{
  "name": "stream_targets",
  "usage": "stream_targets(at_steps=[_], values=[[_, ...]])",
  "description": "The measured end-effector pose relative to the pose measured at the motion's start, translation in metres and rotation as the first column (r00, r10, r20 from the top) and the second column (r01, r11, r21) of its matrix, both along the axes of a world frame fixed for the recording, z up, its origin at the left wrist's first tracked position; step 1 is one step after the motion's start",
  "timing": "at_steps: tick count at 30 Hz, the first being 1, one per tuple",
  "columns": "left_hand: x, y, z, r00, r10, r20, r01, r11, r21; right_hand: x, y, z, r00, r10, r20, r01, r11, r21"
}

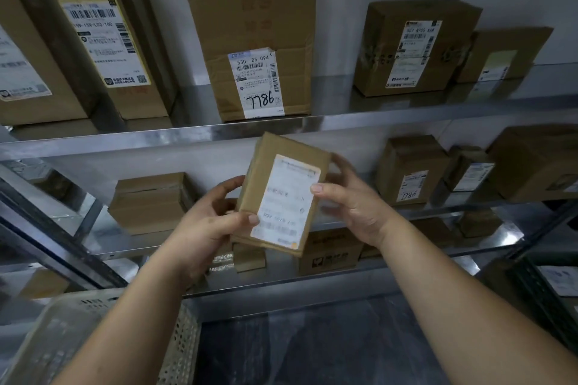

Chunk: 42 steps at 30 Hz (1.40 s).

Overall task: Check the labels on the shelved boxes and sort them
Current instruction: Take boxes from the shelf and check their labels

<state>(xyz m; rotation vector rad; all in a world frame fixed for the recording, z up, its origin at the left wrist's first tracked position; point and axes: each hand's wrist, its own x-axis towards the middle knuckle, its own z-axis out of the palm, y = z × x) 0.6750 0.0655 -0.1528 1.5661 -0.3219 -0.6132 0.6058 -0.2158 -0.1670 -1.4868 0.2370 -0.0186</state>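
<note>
— Hands doing what?
— Both grip one box [275, 184]: left hand [212, 225] and right hand [356, 206] on opposite sides, thumbs on its label [286, 200], tilted up, probably for reading.
— Where?
— Held before the shelf's [406, 116] front edge; other boxes [250, 25] stand behind, labels outward.

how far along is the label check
Seemingly done: tall brown cardboard box and smaller shelved carton carry handwritten 7786. In hand: left hand and right hand hold a small brown cardboard parcel, white label showing. Left: yellow-labelled box shows no such mark.

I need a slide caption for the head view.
The left hand and right hand hold a small labelled box before metal shelves of parcels.
</note>
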Motion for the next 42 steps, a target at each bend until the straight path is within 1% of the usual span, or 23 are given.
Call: stream_targets(at_steps=[1, 2, 3, 4, 5, 7, 8, 9, 10, 11, 13, 15, 17, 18, 19, 20, 22, 25, 27, 33, 37, 39, 42], values=[[0.007, 0.004, 0.009, 0.992, -0.006, 0.122, -0.01, 0.991, 0.13, -0.001, -0.005, 0.008, 0.998, -0.045, 0.031, 0.049, 0.988, -0.15], [0.015, 0.008, 0.019, 0.968, -0.054, 0.245, -0.021, 0.955, 0.295, -0.001, -0.008, 0.018, 0.997, -0.051, 0.066, 0.07, 0.94, -0.334], [0.023, 0.007, 0.031, 0.928, -0.152, 0.339, -0.023, 0.887, 0.462, -0.002, -0.011, 0.033, 0.996, -0.003, 0.087, 0.048, 0.854, -0.518], [0.03, 0.004, 0.043, 0.882, -0.269, 0.386, -0.02, 0.798, 0.603, 0.0, -0.008, 0.046, 0.993, 0.096, 0.075, -0.022, 0.745, -0.667], [0.033, -0.003, 0.056, 0.833, -0.381, 0.401, -0.015, 0.709, 0.705, 0.002, 0.001, 0.059, 0.978, 0.205, 0.036, -0.102, 0.627, -0.773], [0.031, -0.021, 0.081, 0.731, -0.545, 0.41, -0.037, 0.568, 0.822, 0.008, 0.026, 0.071, 0.937, 0.347, -0.043, -0.19, 0.403, -0.895], [0.03, -0.029, 0.09, 0.681, -0.597, 0.424, -0.059, 0.533, 0.844, 0.013, 0.037, 0.069, 0.927, 0.368, -0.072, -0.206, 0.34, -0.918], [0.029, -0.037, 0.098, 0.638, -0.631, 0.442, -0.065, 0.527, 0.847, 0.016, 0.045, 0.067, 0.924, 0.371, -0.088, -0.215, 0.316, -0.924], [0.028, -0.043, 0.103, 0.615, -0.646, 0.451, -0.055, 0.536, 0.842, 0.019, 0.048, 0.062, 0.928, 0.361, -0.098, -0.225, 0.329, -0.917], [0.027, -0.046, 0.106, 0.604, -0.651, 0.46, -0.045, 0.549, 0.835, 0.019, 0.049, 0.059, 0.935, 0.34, -0.105, -0.235, 0.367, -0.9], [0.029, -0.047, 0.108, 0.614, -0.622, 0.486, -0.036, 0.592, 0.805, 0.016, 0.044, 0.053, 0.945, 0.299, -0.132, -0.272, 0.497, -0.824], [0.031, -0.036, 0.106, 0.681, -0.501, 0.534, -0.014, 0.72, 0.693, 0.012, 0.038, 0.041, 0.95, 0.272, -0.151, -0.296, 0.643, -0.707], [0.032, -0.016, 0.095, 0.81, -0.247, 0.532, 0.003, 0.909, 0.417, 0.009, 0.028, 0.024, 0.966, 0.216, -0.141, -0.258, 0.803, -0.537], [0.03, -0.007, 0.083, 0.877, -0.104, 0.47, -0.016, 0.97, 0.244, 0.007, 0.023, 0.016, 0.972, 0.193, -0.136, -0.233, 0.878, -0.417], [0.028, 0.0, 0.068, 0.922, 0.006, 0.387, -0.051, 0.993, 0.107, 0.005, 0.019, 0.008, 0.977, 0.173, -0.125, -0.202, 0.938, -0.283], [0.024, 0.004, 0.05, 0.947, 0.074, 0.314, -0.088, 0.996, 0.032, 0.003, 0.018, 0.001, 0.981, 0.163, -0.109, -0.179, 0.972, -0.154], [0.01, 0.002, 0.015, 0.974, 0.107, 0.201, -0.11, 0.994, 0.003, 0.001, 0.021, -0.011, 0.988, 0.138, -0.076, -0.137, 0.99, 0.018], [-0.004, -0.011, -0.019, 0.997, 0.079, 0.011, -0.078, 0.995, -0.069, 0.003, 0.028, -0.019, 0.99, 0.123, -0.068, -0.116, 0.988, 0.106], [-0.005, -0.014, -0.031, 0.997, 0.062, -0.047, -0.066, 0.992, -0.109, 0.004, 0.033, -0.023, 0.989, 0.127, -0.076, -0.115, 0.983, 0.142], [0.002, -0.008, -0.04, 0.994, 0.08, -0.068, -0.088, 0.989, -0.12, 0.006, 0.045, -0.026, 0.989, 0.128, -0.069, -0.117, 0.983, 0.144], [0.007, -0.006, -0.045, 0.995, 0.072, -0.069, -0.079, 0.99, -0.113, 0.008, 0.048, -0.028, 0.995, 0.078, -0.06, -0.069, 0.987, 0.144], [0.01, -0.004, -0.051, 0.994, 0.076, -0.079, -0.085, 0.99, -0.116, 0.01, 0.049, -0.032, 0.998, -0.012, -0.054, 0.018, 0.994, 0.104], [0.014, -0.002, -0.059, 0.991, 0.094, -0.092, -0.105, 0.986, -0.126, 0.012, 0.051, -0.043, 0.974, -0.22, -0.046, 0.222, 0.973, 0.057]])
